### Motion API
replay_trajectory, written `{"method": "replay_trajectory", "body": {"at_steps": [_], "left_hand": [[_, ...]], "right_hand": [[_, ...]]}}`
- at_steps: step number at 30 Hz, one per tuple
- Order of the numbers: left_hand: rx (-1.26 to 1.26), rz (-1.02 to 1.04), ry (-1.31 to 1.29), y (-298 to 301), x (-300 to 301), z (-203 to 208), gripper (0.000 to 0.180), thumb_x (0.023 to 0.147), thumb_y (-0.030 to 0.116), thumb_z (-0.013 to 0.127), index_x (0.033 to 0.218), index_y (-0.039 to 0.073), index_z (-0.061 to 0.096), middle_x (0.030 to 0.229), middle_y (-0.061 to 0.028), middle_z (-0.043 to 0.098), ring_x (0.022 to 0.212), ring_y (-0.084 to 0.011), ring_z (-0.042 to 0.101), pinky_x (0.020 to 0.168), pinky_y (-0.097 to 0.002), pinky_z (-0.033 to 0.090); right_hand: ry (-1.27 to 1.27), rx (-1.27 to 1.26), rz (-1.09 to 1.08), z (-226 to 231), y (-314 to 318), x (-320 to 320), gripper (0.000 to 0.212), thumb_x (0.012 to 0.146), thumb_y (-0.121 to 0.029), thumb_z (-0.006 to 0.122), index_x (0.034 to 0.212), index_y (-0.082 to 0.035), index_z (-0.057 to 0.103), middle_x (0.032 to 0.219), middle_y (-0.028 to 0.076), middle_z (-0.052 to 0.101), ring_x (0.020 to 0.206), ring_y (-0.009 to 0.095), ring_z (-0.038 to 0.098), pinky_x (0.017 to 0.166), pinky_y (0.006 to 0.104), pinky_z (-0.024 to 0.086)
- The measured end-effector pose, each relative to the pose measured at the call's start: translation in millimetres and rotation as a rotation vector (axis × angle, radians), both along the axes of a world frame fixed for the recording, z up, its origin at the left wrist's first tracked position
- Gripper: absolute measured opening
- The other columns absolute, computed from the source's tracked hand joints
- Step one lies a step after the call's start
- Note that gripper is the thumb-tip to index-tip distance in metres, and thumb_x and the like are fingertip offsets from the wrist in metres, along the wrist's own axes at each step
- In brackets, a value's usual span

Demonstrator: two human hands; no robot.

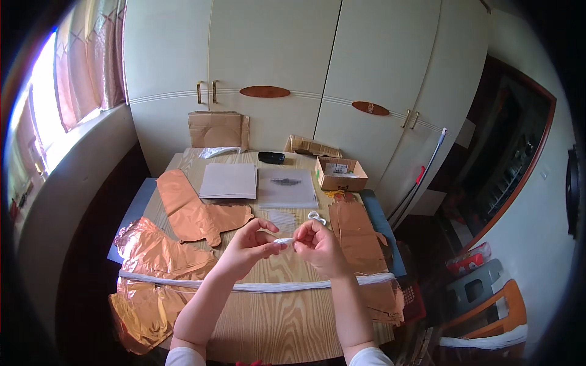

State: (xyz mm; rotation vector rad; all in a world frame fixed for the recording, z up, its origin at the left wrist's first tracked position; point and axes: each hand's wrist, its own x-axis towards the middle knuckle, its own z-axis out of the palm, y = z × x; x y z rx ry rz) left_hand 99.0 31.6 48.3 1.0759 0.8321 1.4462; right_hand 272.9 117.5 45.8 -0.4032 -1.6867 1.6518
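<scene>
My left hand (249, 245) and my right hand (320, 247) are raised over the middle of the table, fingertips close together. Between them is a small white piece (283, 241), perhaps folded string or ribbon; its exact kind is too small to tell. The left thumb and fingers pinch one end, while the right fingertips close on the other. Below the wrists, a long bundle of white strings (268, 287) stretches across the table, passing under both forearms. Just beyond my right hand lies a small white loop (316, 216), and thin clear strips (282, 219) lie beyond the left fingers.
Copper-coloured foil sheets (192, 210) cover the table's left side, with more flat copper pieces (357, 235) on the right. Farther back are a grey-white board (229, 181), a clear plastic packet (287, 190), a black tray (271, 157) and a cardboard box (342, 182). A wooden chair (510, 308) stands at right.
</scene>
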Motion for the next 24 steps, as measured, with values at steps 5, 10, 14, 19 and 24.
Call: {"method": "replay_trajectory", "body": {"at_steps": [5,10,14,19,24], "left_hand": [[0.062,0.078,-0.056,6.7,7.3,-9.8,0.019,0.082,0.004,0.062,0.097,0.003,0.049,0.084,-0.0051,0.063,0.075,-0.0096,0.059,0.065,-0.0207,0.044],[0.08,0.15,-0.012,5.4,10.3,-8.0,0.018,0.082,0.004,0.062,0.096,0.003,0.05,0.085,-0.0052,0.063,0.076,-0.009,0.059,0.064,-0.0201,0.044],[0.135,0.205,-0.036,8.0,10.9,-11.8,0.019,0.082,0.003,0.062,0.097,0.003,0.05,0.086,-0.0049,0.063,0.078,-0.0083,0.059,0.066,-0.0206,0.045],[0.191,0.257,-0.001,8.7,15.2,-15.3,0.019,0.082,0.002,0.061,0.098,0.003,0.05,0.088,-0.0045,0.062,0.079,-0.008,0.058,0.069,-0.0208,0.046],[0.193,0.252,-0.007,10.4,16.0,-16.9,0.019,0.083,0.003,0.061,0.098,0.003,0.049,0.088,-0.0041,0.062,0.081,-0.0082,0.059,0.071,-0.0209,0.047]], "right_hand": [[0.065,-0.044,-0.051,-3.7,1.6,-6.8,0.015,0.078,0.005,0.057,0.088,-0.004,0.05,0.086,0.002,0.054,0.079,0.009,0.054,0.075,0.0236,0.046],[0.118,-0.05,-0.06,-6.2,5.2,-8.2,0.016,0.079,0.002,0.059,0.091,-0.003,0.051,0.09,0.004,0.056,0.083,0.01,0.054,0.078,0.0263,0.047],[0.142,-0.115,-0.077,-0.5,2.4,-8.6,0.018,0.078,0.0,0.062,0.092,-0.003,0.051,0.091,0.005,0.056,0.085,0.01,0.054,0.081,0.0258,0.046],[0.141,-0.012,-0.076,-9.8,5.3,-11.5,0.024,0.079,-0.008,0.066,0.098,-0.003,0.052,0.092,0.002,0.056,0.084,0.009,0.054,0.079,0.0244,0.046],[0.119,-0.19,0.049,-3.0,3.2,-10.9,0.029,0.08,-0.005,0.064,0.107,0.0,0.054,0.098,0.006,0.06,0.09,0.012,0.056,0.084,0.026,0.046]]}}
